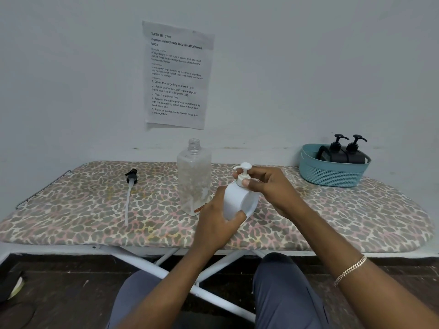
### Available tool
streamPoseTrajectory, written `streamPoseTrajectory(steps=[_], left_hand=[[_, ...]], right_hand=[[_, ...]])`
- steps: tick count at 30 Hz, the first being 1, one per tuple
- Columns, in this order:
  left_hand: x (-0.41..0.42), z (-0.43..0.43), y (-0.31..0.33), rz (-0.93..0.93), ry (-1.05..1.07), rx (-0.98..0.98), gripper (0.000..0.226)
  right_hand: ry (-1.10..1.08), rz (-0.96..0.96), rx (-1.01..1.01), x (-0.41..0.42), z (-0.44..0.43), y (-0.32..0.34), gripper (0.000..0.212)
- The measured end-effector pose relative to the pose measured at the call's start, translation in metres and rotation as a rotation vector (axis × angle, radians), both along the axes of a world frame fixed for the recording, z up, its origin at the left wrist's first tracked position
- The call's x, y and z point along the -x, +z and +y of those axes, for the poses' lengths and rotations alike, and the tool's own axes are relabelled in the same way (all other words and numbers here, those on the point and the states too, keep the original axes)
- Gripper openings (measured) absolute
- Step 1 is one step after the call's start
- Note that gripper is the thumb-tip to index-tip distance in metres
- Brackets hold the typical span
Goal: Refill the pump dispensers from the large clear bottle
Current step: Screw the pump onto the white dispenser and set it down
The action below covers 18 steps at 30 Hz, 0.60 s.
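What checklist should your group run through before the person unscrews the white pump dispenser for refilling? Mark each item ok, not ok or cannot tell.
1. White pump dispenser held firmly: ok, left hand wraps its body.
2. Right hand on the pump collar: ok, fingers pinch it.
3. Large clear bottle uncapped and upright: ok.
4. Clear bottle holds enough liquid: cannot tell.
5. Loose black pump lies clear of the hands: ok, on the ironing board.
6. Two black dispensers within reach: cannot tell, standing in the teal basket.
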<state>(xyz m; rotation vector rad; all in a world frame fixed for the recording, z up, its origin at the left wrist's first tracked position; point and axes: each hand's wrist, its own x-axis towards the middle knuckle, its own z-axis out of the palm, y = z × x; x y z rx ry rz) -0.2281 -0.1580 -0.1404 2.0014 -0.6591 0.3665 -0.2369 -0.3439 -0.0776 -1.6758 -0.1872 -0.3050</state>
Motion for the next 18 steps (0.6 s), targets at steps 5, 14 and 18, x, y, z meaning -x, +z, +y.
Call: streamPoseTrajectory(steps=[5,14,18], left_hand=[[0.001,0.0,0.0,0.004,-0.009,0.014,0.054],[0.001,0.0,0.0,0.02,-0.024,0.047,0.051],[0.0,0.0,-0.002,0.025,-0.03,0.055,0.051]], right_hand=[[-0.058,-0.012,-0.015,-0.004,0.001,-0.006,0.024],[-0.114,-0.001,-0.035,-0.003,0.006,-0.007,0.023],[-0.178,-0.015,-0.036,0.0,0.011,-0.007,0.022]])
